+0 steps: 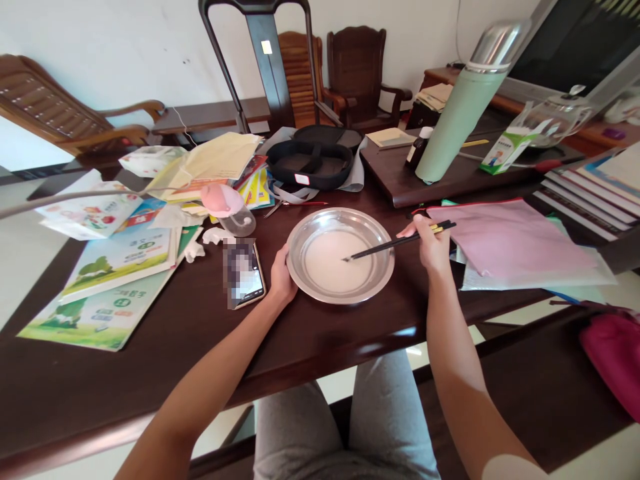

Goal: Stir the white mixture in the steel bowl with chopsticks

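A shallow steel plate holding a pale white liquid sits on the dark wooden table in front of me. My left hand grips the plate's left rim, fingers curled on it. My right hand is closed on a pair of dark chopsticks, whose tips dip into the liquid near the plate's middle.
A phone lies just left of the plate, with picture books and papers beyond. A black case, a green flask, a glass jug, stacked books and pink folders crowd the back and right. Wooden chairs stand behind.
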`<state>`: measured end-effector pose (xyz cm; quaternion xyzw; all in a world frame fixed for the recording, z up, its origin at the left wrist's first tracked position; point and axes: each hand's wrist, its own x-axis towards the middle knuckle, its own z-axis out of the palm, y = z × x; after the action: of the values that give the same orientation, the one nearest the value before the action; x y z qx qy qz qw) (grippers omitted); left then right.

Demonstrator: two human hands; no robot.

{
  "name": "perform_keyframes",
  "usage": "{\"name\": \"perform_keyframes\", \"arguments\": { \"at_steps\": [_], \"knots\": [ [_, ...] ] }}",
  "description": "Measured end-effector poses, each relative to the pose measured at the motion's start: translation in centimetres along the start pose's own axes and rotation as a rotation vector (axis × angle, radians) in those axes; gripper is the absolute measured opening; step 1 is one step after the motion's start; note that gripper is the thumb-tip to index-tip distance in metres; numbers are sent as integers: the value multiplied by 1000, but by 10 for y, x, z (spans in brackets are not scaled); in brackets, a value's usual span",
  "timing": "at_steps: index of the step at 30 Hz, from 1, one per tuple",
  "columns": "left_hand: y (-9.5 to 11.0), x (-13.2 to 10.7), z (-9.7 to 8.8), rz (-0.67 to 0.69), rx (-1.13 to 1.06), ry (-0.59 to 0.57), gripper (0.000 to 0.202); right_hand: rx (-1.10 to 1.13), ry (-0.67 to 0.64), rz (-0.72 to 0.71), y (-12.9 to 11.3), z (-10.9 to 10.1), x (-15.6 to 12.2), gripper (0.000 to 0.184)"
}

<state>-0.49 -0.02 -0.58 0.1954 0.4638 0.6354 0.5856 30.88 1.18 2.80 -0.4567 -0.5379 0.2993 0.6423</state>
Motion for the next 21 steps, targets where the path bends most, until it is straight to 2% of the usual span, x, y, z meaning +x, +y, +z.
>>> {"name": "perform_keyframes", "arguments": {
  "at_steps": [2,5,7,9,12,14,16,19,21],
  "knots": [
    [0,1,-1,2,1,-3,35,16,-36,4,0,0,-1,62],
    [-1,1,-1,3,-2,2,34,2,-214,14,-5,5,-4,61],
    [-1,1,-1,2,-5,3,33,-22,-266,8,-8,8,-5,59],
    [0,1,0,5,-4,2,33,-45,-210,-1,-7,7,-4,58],
    [0,0,1,5,-2,11,32,-34,-23,-23,-2,2,-1,58],
    [1,0,1,-3,-2,16,32,3,32,-29,1,0,-1,60],
    [1,-1,2,-8,-4,17,32,14,-33,-16,0,0,-2,60],
    [1,-2,3,-5,-10,10,35,-17,-200,-4,-5,6,-5,60],
    [2,-2,4,-1,-10,2,36,-40,-215,-13,-7,8,-5,59]
  ]
}}
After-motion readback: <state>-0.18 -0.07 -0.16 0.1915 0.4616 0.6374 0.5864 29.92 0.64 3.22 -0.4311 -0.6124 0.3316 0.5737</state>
